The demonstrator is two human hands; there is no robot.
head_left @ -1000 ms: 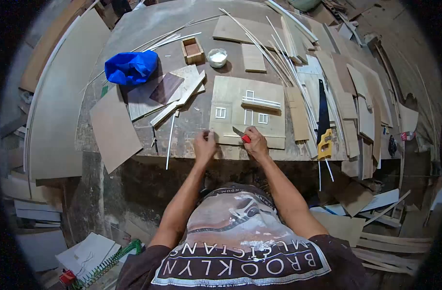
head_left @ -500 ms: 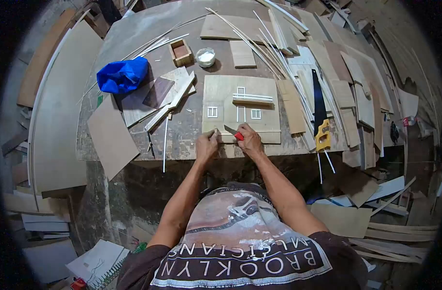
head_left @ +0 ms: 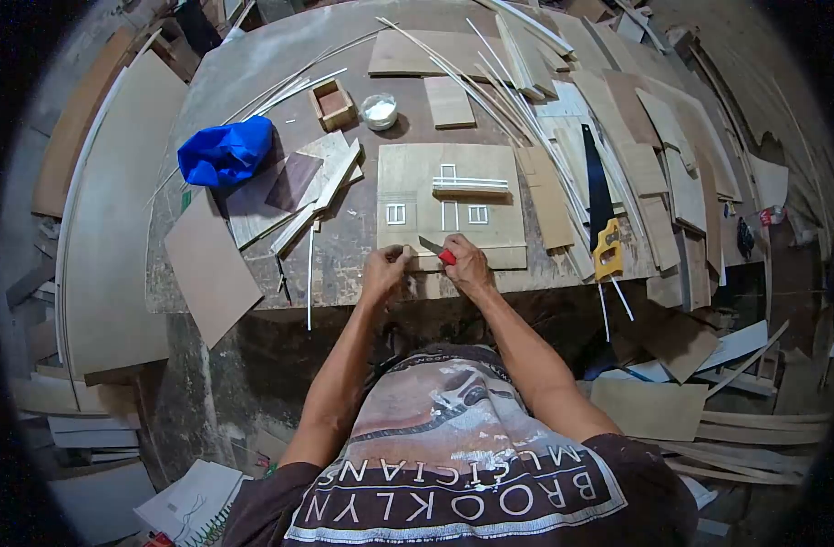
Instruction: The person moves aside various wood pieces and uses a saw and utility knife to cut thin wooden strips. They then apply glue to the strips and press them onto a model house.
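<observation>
A thin wooden board (head_left: 490,169) lies at the front of the workbench, with small white window frames (head_left: 477,213) and a door-like outline on it. A strip with white lines (head_left: 470,186) rests across its upper part. My right hand (head_left: 470,266) is closed round a red-handled utility knife (head_left: 449,257), its blade pointing up and left above the board. At the board's lower left corner my left hand (head_left: 386,271) has its fingertips pinched together. What they hold, if anything, is too small to make out. A wooden strip (head_left: 494,258) runs along the board's lower edge.
A handsaw with a yellow handle (head_left: 607,251) lies to the right among wood offcuts. At the back left are a blue cloth bundle (head_left: 226,152), a small wooden box (head_left: 332,104) and a tub of white stuff (head_left: 379,112). Thin sticks lie across the workbench (head_left: 344,205).
The camera view has shifted slightly. Both hands keep nearly the same place and grip at the board's lower edge, with the knife still in the right one.
</observation>
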